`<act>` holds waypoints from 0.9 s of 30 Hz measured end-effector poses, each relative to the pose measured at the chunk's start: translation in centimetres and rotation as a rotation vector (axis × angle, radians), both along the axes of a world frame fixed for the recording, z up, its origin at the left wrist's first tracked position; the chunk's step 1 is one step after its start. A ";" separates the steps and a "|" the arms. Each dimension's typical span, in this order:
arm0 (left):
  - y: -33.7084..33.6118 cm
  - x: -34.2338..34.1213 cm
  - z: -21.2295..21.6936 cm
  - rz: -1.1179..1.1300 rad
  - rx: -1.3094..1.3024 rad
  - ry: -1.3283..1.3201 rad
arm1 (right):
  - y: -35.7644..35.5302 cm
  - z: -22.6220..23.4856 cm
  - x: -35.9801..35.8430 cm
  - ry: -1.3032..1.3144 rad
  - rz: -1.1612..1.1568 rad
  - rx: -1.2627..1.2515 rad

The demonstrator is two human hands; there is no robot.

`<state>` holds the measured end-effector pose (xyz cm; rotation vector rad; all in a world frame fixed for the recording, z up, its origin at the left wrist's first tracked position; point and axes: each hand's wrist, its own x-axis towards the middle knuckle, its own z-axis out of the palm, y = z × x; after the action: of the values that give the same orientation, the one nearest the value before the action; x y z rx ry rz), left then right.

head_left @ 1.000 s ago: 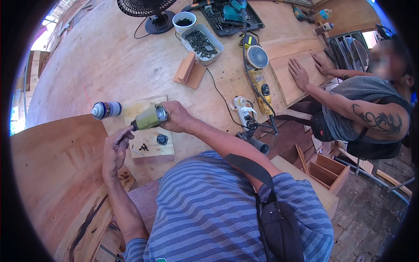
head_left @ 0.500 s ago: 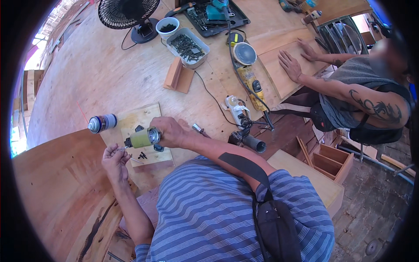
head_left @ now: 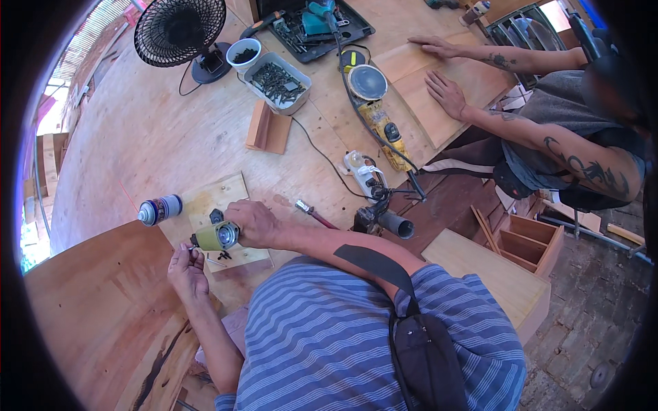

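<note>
My right hand [head_left: 255,222] is closed round an olive-green, barrel-shaped power tool [head_left: 218,236] with a black nose; its round end faces up and shows metal inside. Close to that nose, my left hand [head_left: 187,268] pinches its fingertips together on something small that I cannot make out. Beneath the tool lies a pale wooden board [head_left: 229,188], with a dark part [head_left: 216,216] beside the tool body. Several small black screws [head_left: 224,255] rest on the board near my fingers. A spray can [head_left: 160,209] with a thin red straw lies left of the board.
A curved wooden panel [head_left: 96,294] rises at the left. Beyond are a fan [head_left: 181,31], a tub of screws [head_left: 277,83], a yellow grinder [head_left: 384,130] and a power strip [head_left: 362,175]. An air hose fitting [head_left: 305,207] lies right. A co-worker's hands [head_left: 445,96] rest on a board.
My right hand and the tool have come down and slightly left, with the round end turned more upward. My left hand has shifted slightly right and down, staying near the nose. The co-worker's hands have moved.
</note>
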<state>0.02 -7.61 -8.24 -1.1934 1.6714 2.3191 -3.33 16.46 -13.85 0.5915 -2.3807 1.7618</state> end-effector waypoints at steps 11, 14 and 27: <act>0.2 -0.6 2.1 -0.043 -0.129 -0.190 | 0.0 0.1 0.3 0.052 -0.012 -0.017; 0.5 -0.9 2.5 -0.072 -0.173 -0.214 | 0.1 0.1 0.4 0.048 -0.013 0.001; 0.6 -0.8 2.6 -0.111 -0.248 -0.258 | -0.2 0.4 1.0 0.041 -0.039 0.028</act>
<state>-0.83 -7.00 -5.67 -1.3345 1.9116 1.8434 -2.34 16.30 -13.45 0.5751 -2.3766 1.6876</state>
